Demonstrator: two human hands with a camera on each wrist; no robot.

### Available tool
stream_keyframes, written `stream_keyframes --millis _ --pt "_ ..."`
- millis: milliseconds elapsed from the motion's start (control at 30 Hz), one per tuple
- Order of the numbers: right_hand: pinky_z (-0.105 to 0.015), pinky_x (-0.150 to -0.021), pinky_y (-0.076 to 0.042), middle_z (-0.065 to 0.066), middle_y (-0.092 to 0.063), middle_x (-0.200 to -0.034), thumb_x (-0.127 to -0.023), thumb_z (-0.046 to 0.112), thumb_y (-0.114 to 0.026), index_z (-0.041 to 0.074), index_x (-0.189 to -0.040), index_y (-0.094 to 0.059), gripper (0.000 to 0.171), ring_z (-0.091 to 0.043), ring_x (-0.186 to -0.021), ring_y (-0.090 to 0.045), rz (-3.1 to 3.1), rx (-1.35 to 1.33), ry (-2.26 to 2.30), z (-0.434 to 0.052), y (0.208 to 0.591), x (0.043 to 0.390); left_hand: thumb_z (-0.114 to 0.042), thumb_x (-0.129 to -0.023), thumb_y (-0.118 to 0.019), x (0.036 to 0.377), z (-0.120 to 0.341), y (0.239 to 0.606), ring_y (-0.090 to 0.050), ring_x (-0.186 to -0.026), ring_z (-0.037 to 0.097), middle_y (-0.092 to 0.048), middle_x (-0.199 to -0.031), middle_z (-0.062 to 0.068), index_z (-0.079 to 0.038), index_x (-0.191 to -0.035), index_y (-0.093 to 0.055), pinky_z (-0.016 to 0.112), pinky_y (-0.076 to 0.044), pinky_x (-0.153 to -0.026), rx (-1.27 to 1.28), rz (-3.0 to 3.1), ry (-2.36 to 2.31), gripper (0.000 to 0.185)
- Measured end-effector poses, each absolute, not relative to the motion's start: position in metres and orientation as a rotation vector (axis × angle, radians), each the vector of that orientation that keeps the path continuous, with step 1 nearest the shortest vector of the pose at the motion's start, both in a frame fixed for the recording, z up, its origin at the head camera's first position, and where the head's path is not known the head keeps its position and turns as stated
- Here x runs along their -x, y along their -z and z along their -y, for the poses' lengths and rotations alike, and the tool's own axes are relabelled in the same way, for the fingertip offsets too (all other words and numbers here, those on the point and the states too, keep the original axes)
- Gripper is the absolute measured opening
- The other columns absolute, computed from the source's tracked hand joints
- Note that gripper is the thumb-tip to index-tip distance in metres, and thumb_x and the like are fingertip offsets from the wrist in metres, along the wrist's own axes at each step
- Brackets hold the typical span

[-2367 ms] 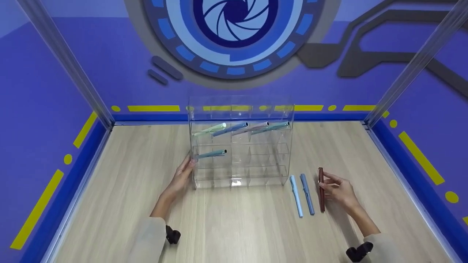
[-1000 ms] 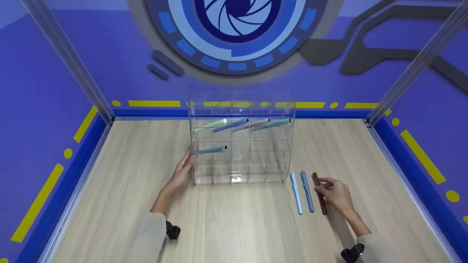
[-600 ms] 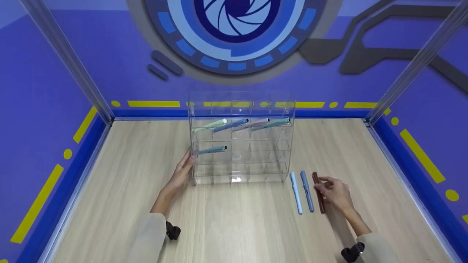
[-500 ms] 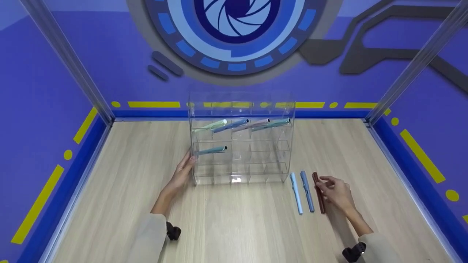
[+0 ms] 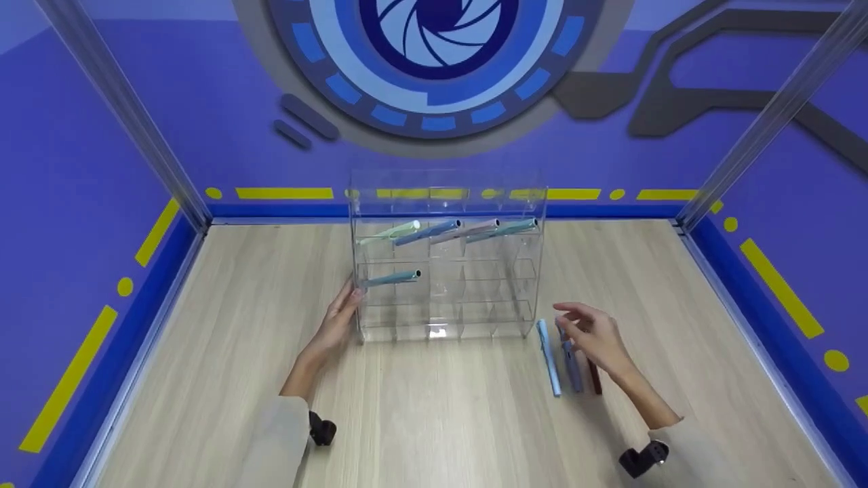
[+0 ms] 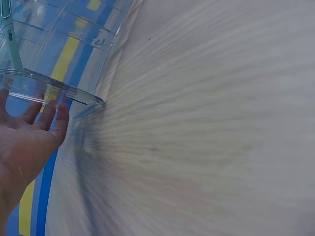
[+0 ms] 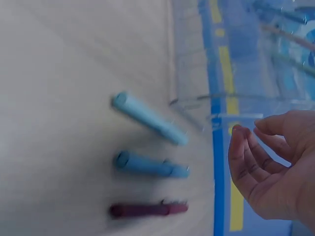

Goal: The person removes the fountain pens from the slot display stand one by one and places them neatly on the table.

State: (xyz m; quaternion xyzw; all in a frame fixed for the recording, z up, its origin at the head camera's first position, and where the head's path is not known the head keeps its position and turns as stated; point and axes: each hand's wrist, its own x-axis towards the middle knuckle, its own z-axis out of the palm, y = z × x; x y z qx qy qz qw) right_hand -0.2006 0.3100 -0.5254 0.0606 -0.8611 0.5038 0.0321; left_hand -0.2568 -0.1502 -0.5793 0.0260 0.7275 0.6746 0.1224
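Note:
A clear acrylic rack (image 5: pixel 447 298) stands mid-table, with several pastel pens in its top row and one teal pen (image 5: pixel 391 278) in the second row. My left hand (image 5: pixel 341 315) rests flat against the rack's left side, fingers straight; the left wrist view shows the fingers (image 6: pixel 47 115) at the rack's rim (image 6: pixel 59 90). Right of the rack lie a light blue pen (image 5: pixel 548 359), a darker blue pen (image 5: pixel 574 371) and a dark red pen (image 5: pixel 595 383) side by side. My right hand (image 5: pixel 587 333) hovers over them, fingers loosely bent, holding nothing. The right wrist view shows the light blue pen (image 7: pixel 147 118), the blue pen (image 7: pixel 150 164), the red pen (image 7: pixel 146 210) and my hand (image 7: pixel 270 169).
The wooden table (image 5: pixel 447 420) is enclosed by blue walls with yellow markings and two slanted metal posts at the back corners. Bare wood lies in front of the rack and to both sides.
My right hand has let go of the dark red pen, which now lies on the table, and has lifted and moved left over the blue pens. The left hand has stayed on the rack.

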Motion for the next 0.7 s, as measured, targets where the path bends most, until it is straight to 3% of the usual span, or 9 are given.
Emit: stream_keyframes --millis 167,467,700 --pt "-0.025 -0.058 -0.060 -0.024 -0.071 -0.103 -0.101 0.009 -0.066 -0.004 -0.130 -0.065 0.032 -0.015 -0.074 -0.072 2.656 -0.281 -1.660 -0.278 0.516 0.208 -0.049 -0.111 -0.030 0.256 0.150 0.579 -0.003 -0.161 0.034 -0.005 -0.174 0.011 -0.019 -0.166 -0.005 0.050 -0.004 -0.132 -0.092 -2.134 -1.976 0.068" --pt "-0.024 -0.064 -0.061 -0.026 -0.068 -0.101 -0.101 0.002 -0.063 -0.007 -0.124 -0.067 0.026 -0.013 -0.083 -0.070 2.489 -0.641 -1.731 -0.223 0.510 0.225 -0.057 -0.109 -0.029 0.256 0.150 0.579 0.000 -0.162 0.030 -0.001 -0.175 0.007 -0.023 -0.166 -0.003 0.050 -0.002 -0.132 -0.060 -2.140 -1.954 0.071" --pt "-0.028 -0.075 -0.064 -0.027 -0.066 -0.122 -0.101 0.005 -0.063 -0.004 -0.133 -0.063 0.033 -0.018 -0.094 -0.073 2.437 -0.642 -1.930 -0.180 0.503 0.234 -0.049 -0.112 -0.027 0.255 0.150 0.581 0.005 -0.161 0.033 0.001 -0.174 0.012 -0.017 -0.166 0.000 0.054 0.001 -0.131 -0.096 -2.154 -1.951 0.069"
